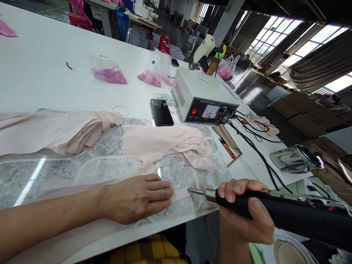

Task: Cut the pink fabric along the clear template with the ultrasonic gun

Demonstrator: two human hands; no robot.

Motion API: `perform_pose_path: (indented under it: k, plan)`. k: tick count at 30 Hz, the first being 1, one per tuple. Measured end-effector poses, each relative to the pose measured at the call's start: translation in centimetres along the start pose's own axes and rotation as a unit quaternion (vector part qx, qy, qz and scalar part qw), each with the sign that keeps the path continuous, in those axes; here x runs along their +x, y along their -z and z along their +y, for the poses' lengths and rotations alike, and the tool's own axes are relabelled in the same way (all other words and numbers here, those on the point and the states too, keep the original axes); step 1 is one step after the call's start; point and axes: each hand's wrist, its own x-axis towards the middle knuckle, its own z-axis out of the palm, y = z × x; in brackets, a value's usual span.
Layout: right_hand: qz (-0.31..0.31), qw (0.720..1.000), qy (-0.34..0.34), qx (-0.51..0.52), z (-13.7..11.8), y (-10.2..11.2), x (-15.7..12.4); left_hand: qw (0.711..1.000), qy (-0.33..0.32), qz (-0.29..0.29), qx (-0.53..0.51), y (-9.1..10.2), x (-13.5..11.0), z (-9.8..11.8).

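Observation:
My left hand [140, 198] lies flat, palm down, on a pale pink fabric strip [180, 195], pressing it on the grey patterned mat [181, 174]. Its fingers are stretched out toward the right. My right hand [247, 214] is wrapped round the black handle of a handheld ultrasonic cutter [299, 214]. The cutter's pointed metal tip is at the strip's right end, a little beyond my left fingertips; whether it touches the fabric I cannot tell. Beyond my left hand lie a cut pink fabric piece stack [162, 143] and a larger folded fabric stack [60, 130].
A control box [211, 110] with a dial stands at the back right, its black cables [255, 150] running toward the cutter. Nearby are a phone [162, 112], an open tray [227, 146] and a lidded glass jar [294, 159]. Bags of pink pieces [111, 74] lie further back.

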Motion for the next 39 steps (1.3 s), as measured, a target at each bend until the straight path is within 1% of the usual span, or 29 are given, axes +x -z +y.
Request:
perform_pose_path:
  k: [11,19,29,39]
  plan:
    - [-0.017,1.0,-0.002,0.002,0.2,0.3,-0.1,1.0,0.002,-0.001,-0.004,-0.1,-0.1,0.0]
    - [0.007,1.0,0.004,0.014,-0.3,0.2,-0.2,1.0,-0.003,0.001,0.005,-0.1,0.0,0.0]
    - [0.002,1.0,-0.001,0.012,-0.3,0.4,-0.6,1.0,-0.006,0.003,0.018,-0.1,-0.1,0.1]
    - [-0.037,0.999,-0.016,0.029,0.0,-0.4,-1.1,0.999,-0.013,0.019,0.024,-0.3,0.0,0.1]
